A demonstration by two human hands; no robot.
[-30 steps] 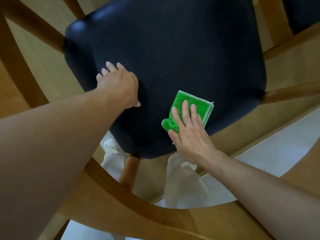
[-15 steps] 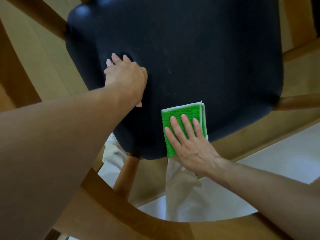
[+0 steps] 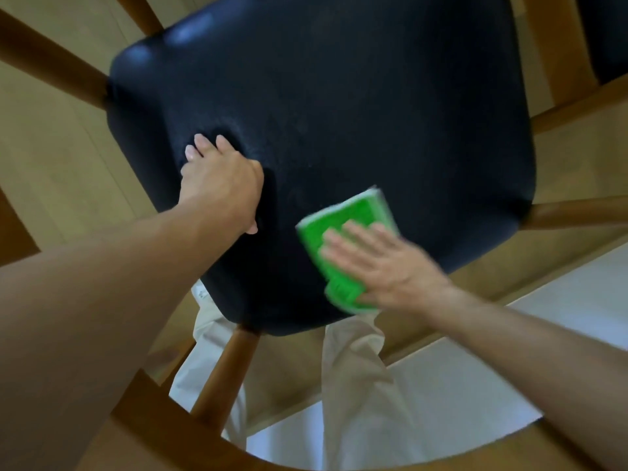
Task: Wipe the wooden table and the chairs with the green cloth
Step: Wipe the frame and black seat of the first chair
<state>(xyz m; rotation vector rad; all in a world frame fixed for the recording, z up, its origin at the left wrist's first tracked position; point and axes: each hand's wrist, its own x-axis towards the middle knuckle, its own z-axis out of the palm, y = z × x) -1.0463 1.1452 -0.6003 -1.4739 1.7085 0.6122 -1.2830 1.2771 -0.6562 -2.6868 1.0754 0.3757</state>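
A chair with a dark, almost black padded seat (image 3: 339, 107) and a curved wooden frame (image 3: 190, 433) fills the view from above. The folded green cloth (image 3: 343, 232) lies flat on the seat near its front right edge. My right hand (image 3: 384, 266) presses on the cloth with straight, spread fingers and looks blurred by motion. My left hand (image 3: 221, 181) rests on the left part of the seat, fingers stretched forward and pushing a dent into the padding.
The chair's curved wooden backrest rail runs across the bottom of the view. Pale trousers (image 3: 353, 385) show below the seat. A wooden floor (image 3: 51, 158) lies to the left, a white surface (image 3: 560, 311) to the right, and a second dark seat (image 3: 608, 32) at the top right.
My right hand has slid the green cloth over the front right of the seat, turning it. My left hand stays pressed on the seat's left side.
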